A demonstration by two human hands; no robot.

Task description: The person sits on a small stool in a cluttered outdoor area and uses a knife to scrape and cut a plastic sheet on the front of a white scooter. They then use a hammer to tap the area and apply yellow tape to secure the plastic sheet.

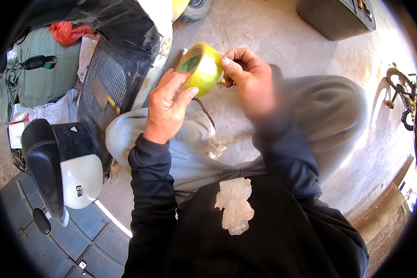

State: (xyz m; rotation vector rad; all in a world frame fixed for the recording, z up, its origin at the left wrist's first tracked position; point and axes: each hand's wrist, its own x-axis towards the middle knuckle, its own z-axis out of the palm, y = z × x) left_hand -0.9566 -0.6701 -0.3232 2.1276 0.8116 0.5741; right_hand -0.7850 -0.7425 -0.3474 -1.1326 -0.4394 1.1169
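A roll of clear yellow-green packing tape is held up in front of me, tilted, with its green inner core showing. My left hand is closed round its near left side, the thumb on the outer face and the fingers at the core. At the roll's right edge, my right hand is closed in a pinch of thumb and curled index finger, touching the tape. Whether a loose end lies between those fingers is too small to tell. The right wrist and sleeve are blurred.
At left stands a scooter with a black seat; a flat scraper lies on its footboard. Green sacks and a red bag sit beyond. A dark box stands far right, and a small bicycle near the right rim.
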